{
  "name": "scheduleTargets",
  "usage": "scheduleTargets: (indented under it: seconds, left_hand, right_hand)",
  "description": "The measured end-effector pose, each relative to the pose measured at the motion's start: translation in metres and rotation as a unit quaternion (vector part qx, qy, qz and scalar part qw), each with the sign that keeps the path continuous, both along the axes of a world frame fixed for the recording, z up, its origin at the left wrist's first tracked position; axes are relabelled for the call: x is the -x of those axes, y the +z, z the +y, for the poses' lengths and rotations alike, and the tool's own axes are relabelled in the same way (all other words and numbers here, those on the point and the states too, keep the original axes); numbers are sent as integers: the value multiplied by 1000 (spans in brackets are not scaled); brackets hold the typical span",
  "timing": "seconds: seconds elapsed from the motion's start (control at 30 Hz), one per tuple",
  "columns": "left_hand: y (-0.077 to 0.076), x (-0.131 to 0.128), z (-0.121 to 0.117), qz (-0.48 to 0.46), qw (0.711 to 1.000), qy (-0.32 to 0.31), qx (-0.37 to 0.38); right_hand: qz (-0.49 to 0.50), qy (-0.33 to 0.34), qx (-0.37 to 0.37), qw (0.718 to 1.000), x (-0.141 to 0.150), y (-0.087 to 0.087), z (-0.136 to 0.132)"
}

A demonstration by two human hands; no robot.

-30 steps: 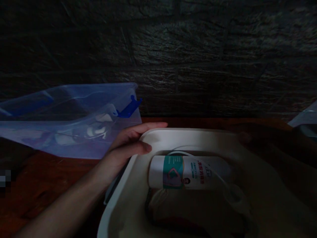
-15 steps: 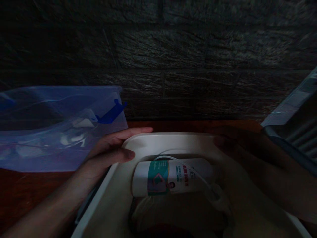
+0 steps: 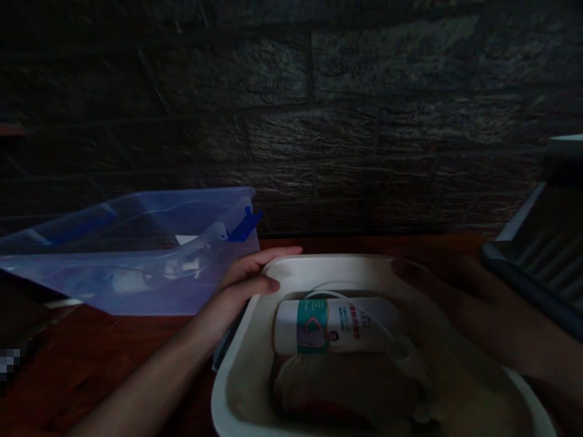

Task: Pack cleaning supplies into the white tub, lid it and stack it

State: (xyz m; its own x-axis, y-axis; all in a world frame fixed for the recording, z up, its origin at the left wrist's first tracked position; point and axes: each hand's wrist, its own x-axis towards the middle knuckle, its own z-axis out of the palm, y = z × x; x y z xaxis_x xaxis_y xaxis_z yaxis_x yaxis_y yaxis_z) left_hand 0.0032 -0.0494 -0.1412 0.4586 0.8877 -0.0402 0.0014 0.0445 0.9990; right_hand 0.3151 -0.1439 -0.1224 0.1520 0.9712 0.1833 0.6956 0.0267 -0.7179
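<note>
A white plastic basin [image 3: 319, 267] stands on the reddish wooden table in dim light. My left hand [image 3: 248, 282] grips its far left rim, thumb inside and fingers over the outer edge. My right hand [image 3: 437, 285], deep in shadow, holds the far right rim. Inside the basin a white bottle [image 3: 337, 325] with a teal and red label lies on its side. A thin clear tube [image 3: 387, 334] loops over the bottle, and a pale bag-like bundle [image 3: 346, 388] lies below it.
A translucent blue plastic bag [image 3: 127, 255] with a blue clip and tubing inside lies at the left on the table [image 3: 91, 352]. A dark slatted object [image 3: 542, 255] stands at the right edge. A dark brick wall [image 3: 319, 121] runs behind.
Both hands stay on the basin's rim. The view has shifted, so the basin and the blue bag now sit lower and further right in frame.
</note>
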Motion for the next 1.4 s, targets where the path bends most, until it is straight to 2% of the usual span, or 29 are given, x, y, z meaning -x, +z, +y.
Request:
scheduleTargets:
  seconds: [0.1,0.17,0.33,0.43,0.47,0.6,0.73,0.8,0.87,0.97,1.03,1.1,1.2,1.3,1.4]
  left_hand:
    - [-3,1,0,-7,1000,-20,-11]
    - [-4,2,1,-8,1000,-24,-19]
    - [-4,3,1,-1,997,-8,-71]
    - [-7,1,3,18,993,-13,-116]
    - [-8,0,4,18,990,-1,-136]
    - [-8,-4,11,53,978,2,-202]
    - [6,-2,6,129,949,9,-287]
    - [20,3,-4,166,927,16,-336]
    - [37,11,-17,197,903,19,-382]
    - [70,32,-32,241,866,28,-438]
    - [92,52,-32,277,844,48,-457]
    - [111,77,-21,319,824,66,-463]
    - [130,118,6,395,795,107,-448]
    - [136,160,33,477,774,140,-392]
    - [132,193,54,545,766,132,-315]
  right_hand:
    - [19,6,46,999,0,0,2]
    - [30,21,48,998,0,0,4]
    - [17,31,4,999,0,-1,7]
    - [19,48,-13,999,-4,-6,11]
    - [22,33,-21,999,-5,-10,14]
    - [-41,40,-16,998,-9,-24,28]
    - [-152,55,-53,985,-5,-29,39]
    - [-183,64,-88,977,2,-20,39]
    - [-208,89,-113,967,15,0,36]
    - [-266,138,-145,943,45,42,29]
    - [-277,151,-154,936,70,70,30]
    - [-287,176,-158,928,97,94,37]
    - [-304,198,-170,916,138,117,58]
    - [-330,211,-168,904,182,129,87]
    - [-363,240,-129,891,228,131,121]
